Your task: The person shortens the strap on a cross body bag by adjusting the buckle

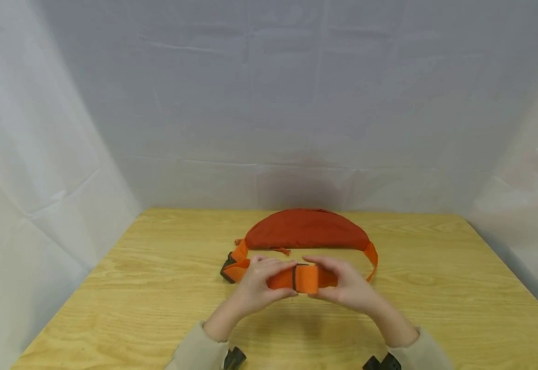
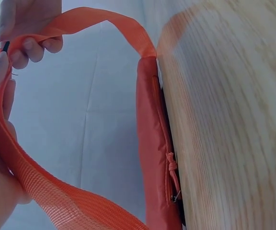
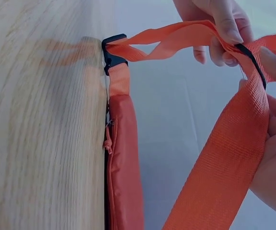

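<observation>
The work in hand, as I judge it, is at the dark, narrow slider (image 1: 294, 277) on the wide orange webbing strap (image 1: 307, 279) of a crescent-shaped, red-orange fabric waist bag (image 1: 305, 229). The left hand (image 1: 260, 285) pinches the strap between thumb and fingers just beside the slider. The right hand (image 1: 348, 288) does likewise from the other side, its thumb and fingers closed over the webbing's edges (how hard either one grips, I cannot tell). Between them the strap is raised clear of the table, its loop running back to both ends of the bag. The next move, I think, calls for one steady grip by the slider while the other works the webbing evenly, without twisting it.

The bag itself rests near the far edge of the table, beyond the hands. A black plastic buckle (image 3: 114, 53) sits near its left end, and a knotted orange zip cord (image 2: 172, 165) hangs from its side.

The table (image 1: 435, 272) is pale yellow wood with a visible grain. Creased whitish sheeting (image 1: 287, 103) hangs behind it and at both sides, greyer at the back.
</observation>
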### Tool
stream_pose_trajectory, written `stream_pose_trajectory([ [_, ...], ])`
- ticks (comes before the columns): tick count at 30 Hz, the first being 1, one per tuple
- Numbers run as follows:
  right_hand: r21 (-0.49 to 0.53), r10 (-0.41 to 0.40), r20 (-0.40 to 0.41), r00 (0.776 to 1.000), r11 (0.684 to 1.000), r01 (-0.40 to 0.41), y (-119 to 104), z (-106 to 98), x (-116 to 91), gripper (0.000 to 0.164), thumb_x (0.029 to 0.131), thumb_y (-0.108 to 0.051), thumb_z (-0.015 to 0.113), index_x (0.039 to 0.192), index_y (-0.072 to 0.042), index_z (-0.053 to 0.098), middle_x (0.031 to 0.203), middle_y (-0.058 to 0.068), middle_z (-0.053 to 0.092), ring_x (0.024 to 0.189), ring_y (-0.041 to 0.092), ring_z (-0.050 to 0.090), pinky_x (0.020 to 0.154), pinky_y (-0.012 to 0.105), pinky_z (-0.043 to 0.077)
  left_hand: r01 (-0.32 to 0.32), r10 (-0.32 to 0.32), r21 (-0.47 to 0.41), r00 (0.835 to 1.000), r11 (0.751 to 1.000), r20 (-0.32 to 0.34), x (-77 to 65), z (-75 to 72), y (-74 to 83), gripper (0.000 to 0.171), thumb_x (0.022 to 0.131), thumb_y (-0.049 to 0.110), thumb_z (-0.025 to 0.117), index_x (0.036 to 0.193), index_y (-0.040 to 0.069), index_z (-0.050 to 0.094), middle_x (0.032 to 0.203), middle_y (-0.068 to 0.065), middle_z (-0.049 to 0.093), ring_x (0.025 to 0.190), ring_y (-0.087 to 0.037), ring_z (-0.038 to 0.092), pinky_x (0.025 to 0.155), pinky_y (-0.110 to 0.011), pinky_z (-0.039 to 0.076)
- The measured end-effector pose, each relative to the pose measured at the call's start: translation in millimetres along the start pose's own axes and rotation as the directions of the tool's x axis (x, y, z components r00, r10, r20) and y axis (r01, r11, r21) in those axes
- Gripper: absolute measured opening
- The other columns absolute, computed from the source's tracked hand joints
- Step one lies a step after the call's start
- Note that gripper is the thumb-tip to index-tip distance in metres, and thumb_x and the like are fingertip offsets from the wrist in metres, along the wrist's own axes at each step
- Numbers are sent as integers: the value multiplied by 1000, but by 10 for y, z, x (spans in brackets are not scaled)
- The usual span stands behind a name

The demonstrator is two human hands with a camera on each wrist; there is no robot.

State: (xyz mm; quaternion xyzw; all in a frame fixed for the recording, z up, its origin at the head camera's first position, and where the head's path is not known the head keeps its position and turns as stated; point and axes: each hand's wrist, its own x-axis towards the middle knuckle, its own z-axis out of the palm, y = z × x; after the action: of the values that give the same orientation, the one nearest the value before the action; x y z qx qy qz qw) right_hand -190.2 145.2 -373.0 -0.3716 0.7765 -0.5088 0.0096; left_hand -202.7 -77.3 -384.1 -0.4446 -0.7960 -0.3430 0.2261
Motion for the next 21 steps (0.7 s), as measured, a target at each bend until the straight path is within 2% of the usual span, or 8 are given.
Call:
stream_pose_trajectory([
  [7, -154, -53, -57, 997, 987, 44, -9, 41, 12, 61, 71, -16, 73, 123, 3, 48, 112, 14, 57, 90, 18, 58, 75, 32, 46, 25, -25, -4, 1000, 1000, -1, 1, 3, 8, 53, 63, 21, 78, 111, 4, 62, 95, -4, 65, 86, -13, 55, 76, -36, 28],
  [15, -200, -142, -88, 986, 972, 122, 17, 68, 15, 56, 71, -12, 73, 119, 6, 50, 110, 15, 58, 88, 20, 59, 71, 30, 48, 9, -9, 5, 1000, 1000, -10, -3, 1, 3, 55, 63, 22, 79, 112, 3, 61, 97, -3, 65, 86, -13, 55, 75, -35, 27],
  [21, -228, -176, -106, 979, 962, 148, 8, 76, 13, 54, 71, -12, 74, 117, 5, 52, 108, 14, 59, 88, 20, 59, 69, 30, 48, -6, 8, 58, 1000, 998, -24, 5, 5, 5, 56, 61, 22, 81, 110, 3, 61, 93, -2, 65, 83, -12, 55, 74, -35, 28],
])
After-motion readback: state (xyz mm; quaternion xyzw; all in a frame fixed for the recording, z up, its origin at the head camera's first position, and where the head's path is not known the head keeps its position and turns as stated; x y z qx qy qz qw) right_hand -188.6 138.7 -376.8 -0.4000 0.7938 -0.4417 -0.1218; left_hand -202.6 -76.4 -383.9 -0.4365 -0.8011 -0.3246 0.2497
